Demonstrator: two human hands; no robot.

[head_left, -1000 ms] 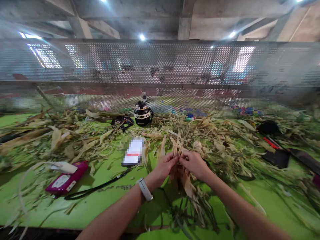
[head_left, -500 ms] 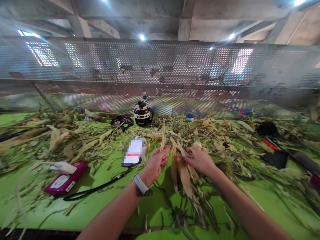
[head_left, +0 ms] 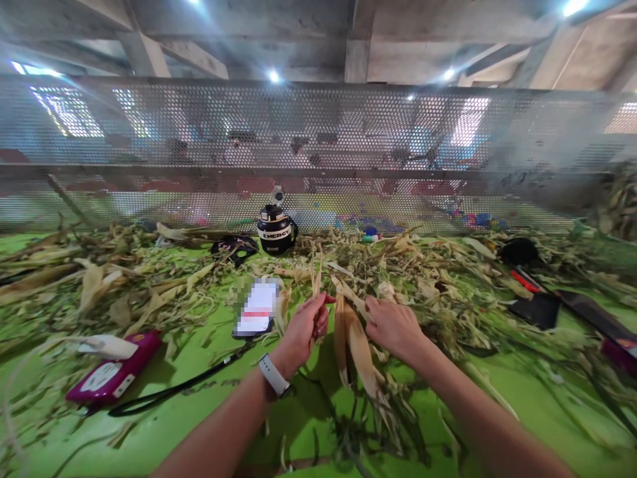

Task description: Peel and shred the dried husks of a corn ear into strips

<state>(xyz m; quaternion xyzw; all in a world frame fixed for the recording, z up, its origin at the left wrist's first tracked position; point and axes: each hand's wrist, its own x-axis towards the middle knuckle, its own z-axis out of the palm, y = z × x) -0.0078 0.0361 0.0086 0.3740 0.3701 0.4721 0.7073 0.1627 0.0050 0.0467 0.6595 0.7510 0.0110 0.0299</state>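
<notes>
Tan, papery husks (head_left: 94,282) are curling in ribbed, brittle shreds across the far left of the smooth green tabletop (head_left: 99,438). Nearer the front edge, a glossy magenta power block (head_left: 89,392) is lying at a slant, a rounded white plastic plug (head_left: 109,346) sitting on it and a pale, bending cable (head_left: 10,415) trailing leftward. Beside it a black strap (head_left: 169,393) is looping flat and stretching up toward a slim phone (head_left: 257,309), whose pale screen is partly showing as pixel blocks. Farther back, a squat black jug (head_left: 275,242) with a white band is standing upright among the scraps, in front of a perforated grey panel (head_left: 318,119). A pale watch band (head_left: 273,376) is circling the left wrist; the left hand (head_left: 301,325) is gripping a narrow strip (head_left: 316,272) of straw-coloured husk, which is pointing upward above the fist. Just to the right, between the two hands, a husk bundle (head_left: 361,345) is hanging in long, tapering, brown-tinged blades, fraying into dark threads below. The right hand (head_left: 395,325) is holding the bundle's paler right edge in tightly curled fingers. Beyond that hand, stringy greenish fibres (head_left: 448,312) are tangling over the surface, and at the far right a flat black object (head_left: 535,311) is lying near a narrow red piece (head_left: 526,281).
</notes>
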